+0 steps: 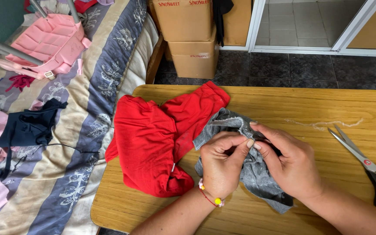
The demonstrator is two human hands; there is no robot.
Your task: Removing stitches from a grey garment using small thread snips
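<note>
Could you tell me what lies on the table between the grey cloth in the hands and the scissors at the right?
In the head view, only bare wooden table separates the grey cloth from the scissors; a pale thread lies farther back.

A home room: striped bed (pixel 66 130) beside wooden table (pixel 283 104), stacked cardboard boxes (pixel 192 39), tiled floor (pixel 292 65)

The grey cloth (pixel 249 174) lies crumpled on the wooden table (pixel 301 104), near its middle and toward the front edge. It is soft, heathered knit with a raw, frayed upper edge, and its left side touches a rumpled red garment (pixel 153 139).
</note>
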